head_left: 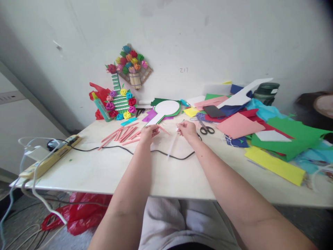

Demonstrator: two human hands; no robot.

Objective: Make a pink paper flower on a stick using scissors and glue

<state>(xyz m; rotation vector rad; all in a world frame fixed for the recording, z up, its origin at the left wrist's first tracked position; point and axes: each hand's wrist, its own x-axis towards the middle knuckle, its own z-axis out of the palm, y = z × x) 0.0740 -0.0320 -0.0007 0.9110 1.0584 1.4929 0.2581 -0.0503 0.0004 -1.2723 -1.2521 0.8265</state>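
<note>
My left hand is closed on a thin pink paper stick, which points out to the right past the fingertips. My right hand is pinched around a pale translucent stick, like a glue stick, that slants down toward me. Whether this stick sits in a tool is hidden by the fingers. Several more pink paper sticks lie loosely left of my left hand. Just beyond both hands rests a white round paper shape with a handle, on a green sheet.
Scissors, a phone and coloured paper sheets lie to the right. A black cord crosses the table before me. Paper-flower crafts and a glue bottle stand back left; a power strip lies left.
</note>
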